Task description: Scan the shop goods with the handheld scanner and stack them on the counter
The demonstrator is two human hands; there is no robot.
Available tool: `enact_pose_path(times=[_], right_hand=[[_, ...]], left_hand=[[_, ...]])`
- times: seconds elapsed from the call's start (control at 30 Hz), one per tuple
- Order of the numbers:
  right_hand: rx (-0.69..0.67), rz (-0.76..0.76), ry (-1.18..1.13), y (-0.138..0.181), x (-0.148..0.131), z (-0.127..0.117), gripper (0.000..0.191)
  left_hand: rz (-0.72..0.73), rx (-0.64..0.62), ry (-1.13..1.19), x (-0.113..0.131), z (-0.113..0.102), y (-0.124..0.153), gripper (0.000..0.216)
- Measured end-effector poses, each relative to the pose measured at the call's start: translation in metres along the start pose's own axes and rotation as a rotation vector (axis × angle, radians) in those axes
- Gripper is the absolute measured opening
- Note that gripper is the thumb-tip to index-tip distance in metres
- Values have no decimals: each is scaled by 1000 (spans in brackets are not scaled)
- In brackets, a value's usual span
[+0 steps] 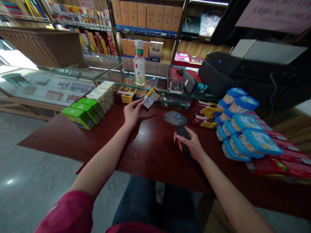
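Observation:
My left hand [132, 113] pinches a small dark red and yellow packet [150, 98] by its left edge, a white label turned up on it. My right hand [190, 142] is wrapped round the handle of a black barcode scanner [175, 119], with a small blue light on its top. The scanner's head points toward the packet, a gap between them. Similar packets stand in a row [127, 97] behind my left hand. More of them lie in stacks [202, 113] to the right of the scanner.
Green boxes [84, 111] and pale boxes [103, 94] line the left of the brown counter [143, 152]. Blue-lidded tubs [250, 139] and red packages [279, 161] fill the right. A clear bottle [139, 64] stands on the glass case behind, near a black machine [230, 74].

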State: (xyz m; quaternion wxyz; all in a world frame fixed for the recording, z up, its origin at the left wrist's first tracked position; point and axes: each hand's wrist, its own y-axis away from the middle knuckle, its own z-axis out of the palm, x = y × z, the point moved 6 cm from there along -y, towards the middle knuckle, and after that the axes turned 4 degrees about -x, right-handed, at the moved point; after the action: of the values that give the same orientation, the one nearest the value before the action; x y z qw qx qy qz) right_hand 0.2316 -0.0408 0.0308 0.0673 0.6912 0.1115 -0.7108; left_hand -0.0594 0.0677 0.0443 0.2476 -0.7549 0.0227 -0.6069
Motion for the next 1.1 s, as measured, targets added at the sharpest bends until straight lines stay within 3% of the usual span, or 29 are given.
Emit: enact_pose_path(times=[0.13,0.3,0.47,0.7,0.87,1.0,1.1], right_hand=[[-12,36,-75,-7,2,14,43],[-90,78,-110,-29,-3,45,44],[-107,50,-143,-51,-1,65,47],[-172,63,-153,-47,8,68,40],[-174,72,-191,-46,13,64,43],[-148,69,-214,-46,13,63,42],[-90,61,-240,-46,10,60,41]], left_hand=[[227,171,-325,11,-53,-20,33],[312,102,-559,-3,-81,-32,37],[338,82,-650,-14,-83,-35,46],[302,86,-760,-25,-84,-41,52],[272,-17,-929,-33,-73,-56,57],[355,-27,-959,-24,-63,-56,63],[377,-111,-949,-22,-53,-52,59]])
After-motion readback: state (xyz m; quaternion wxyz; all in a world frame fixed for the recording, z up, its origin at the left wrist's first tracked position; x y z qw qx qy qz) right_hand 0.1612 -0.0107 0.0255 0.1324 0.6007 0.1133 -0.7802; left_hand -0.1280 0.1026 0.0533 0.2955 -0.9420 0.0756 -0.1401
